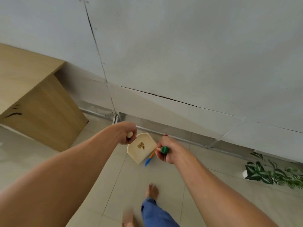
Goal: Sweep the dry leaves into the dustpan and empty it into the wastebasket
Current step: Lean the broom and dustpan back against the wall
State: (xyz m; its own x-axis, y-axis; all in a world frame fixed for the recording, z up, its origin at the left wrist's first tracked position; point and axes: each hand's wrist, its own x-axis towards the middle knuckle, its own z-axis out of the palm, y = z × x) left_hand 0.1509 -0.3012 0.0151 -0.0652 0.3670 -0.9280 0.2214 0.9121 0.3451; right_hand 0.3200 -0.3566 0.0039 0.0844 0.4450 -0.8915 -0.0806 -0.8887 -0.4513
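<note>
Fingers of our left hand are curled tight round the rounded cream end of a long handle, which pokes up out of the fist. Fingers of our right hand are wrapped round the top of the broom, whose green cap shows above the grip. Below that hand an orange shaft slants down and to the left to a blue part near the floor; the bristles are too blurred for us to make out. Between the two hands and just below them sits the cream dustpan, resting on the pale tiled floor close to the foot of the wall, with the broom's blue part just beside its right edge. A small brown patch lies on the pan's inner surface; we cannot tell whether it is a dry leaf or a label. Both our forearms are bare and reach forward from the bottom corners. Lower down, one bare foot steps forward from a blue trouser leg, and a second bare foot is blurred at the bottom edge. At the far right a plant with green and white leaves sprawls from a white pot on the floor. At the left stands a pale wooden desk, and a white panelled wall fills the upper half.
</note>
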